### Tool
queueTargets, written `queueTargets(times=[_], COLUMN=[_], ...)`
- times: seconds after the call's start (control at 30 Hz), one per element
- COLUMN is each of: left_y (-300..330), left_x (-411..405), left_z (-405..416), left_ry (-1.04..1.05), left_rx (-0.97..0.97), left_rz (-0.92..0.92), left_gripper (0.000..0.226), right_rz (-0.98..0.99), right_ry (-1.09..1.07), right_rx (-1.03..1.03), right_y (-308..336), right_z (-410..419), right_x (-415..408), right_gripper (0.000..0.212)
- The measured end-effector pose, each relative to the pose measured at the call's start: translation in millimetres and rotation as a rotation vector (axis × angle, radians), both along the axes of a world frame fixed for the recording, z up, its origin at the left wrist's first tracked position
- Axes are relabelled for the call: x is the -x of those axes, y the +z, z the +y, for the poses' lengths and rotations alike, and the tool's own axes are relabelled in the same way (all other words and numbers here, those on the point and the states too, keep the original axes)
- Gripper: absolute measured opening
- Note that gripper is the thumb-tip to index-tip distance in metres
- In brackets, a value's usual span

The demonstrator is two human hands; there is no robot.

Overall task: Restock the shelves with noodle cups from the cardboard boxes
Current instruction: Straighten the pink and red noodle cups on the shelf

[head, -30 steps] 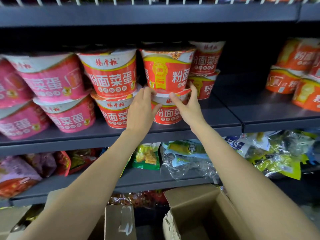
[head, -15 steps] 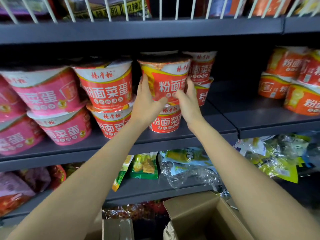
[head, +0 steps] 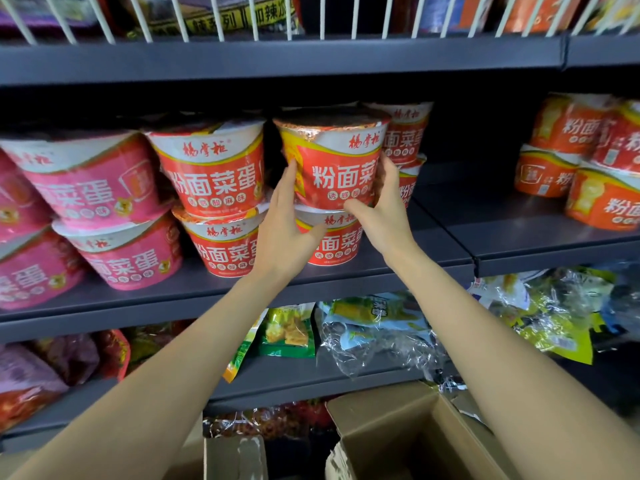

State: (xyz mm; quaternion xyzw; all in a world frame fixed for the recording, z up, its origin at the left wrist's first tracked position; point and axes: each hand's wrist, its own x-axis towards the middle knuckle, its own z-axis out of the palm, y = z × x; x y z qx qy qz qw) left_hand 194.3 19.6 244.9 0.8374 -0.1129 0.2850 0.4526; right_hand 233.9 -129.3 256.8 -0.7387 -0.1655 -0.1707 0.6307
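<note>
A red noodle cup sits stacked on a second red cup on the middle grey shelf. My left hand presses the upper cup's left side. My right hand cups its right side and lower edge. Both hands grip this top cup, and its red label with white characters faces me. Another stack of two red cups stands just to the left. Two open cardboard boxes lie below, their insides hidden.
Pink noodle cups fill the shelf's left end, and orange cups sit at the right with bare shelf between. More red cups stand behind the held one. Bagged snacks crowd the lower shelf. A white wire rail fronts the top shelf.
My hands rose from the lower cup's rim to the upper cup's sides and turned it, so the red label now faces front instead of the yellow panel. The view tilted upward.
</note>
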Motion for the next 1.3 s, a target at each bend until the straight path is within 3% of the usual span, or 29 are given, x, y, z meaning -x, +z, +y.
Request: queueTargets(times=[0.3,0.53,0.8,1.3], left_y=[13.4,7.1,11.8,12.2], left_x=[-7.4,-9.2,-9.1,-7.4], left_z=[-1.8,1.5,3.9,3.5], left_ry=[0.144,0.073,0.125,0.111], left_rx=[-0.052,-0.033,-0.022,0.024], left_rz=[0.015,0.050,0.043,0.061], left_gripper=[0.089,0.092,0.077,0.067], right_rz=[-0.013,-0.056,0.036,-0.020], right_ry=[0.028,-0.006,0.048,0.067], right_rx=[0.129,0.146,0.072,0.177], right_y=[8.6,1.4,13.7,9.6], right_z=[7.2,1.7,-14.2,-17.7], right_x=[-5.1,-3.2,-3.1,-1.8], right_gripper=[0.088,0.087,0.056,0.059])
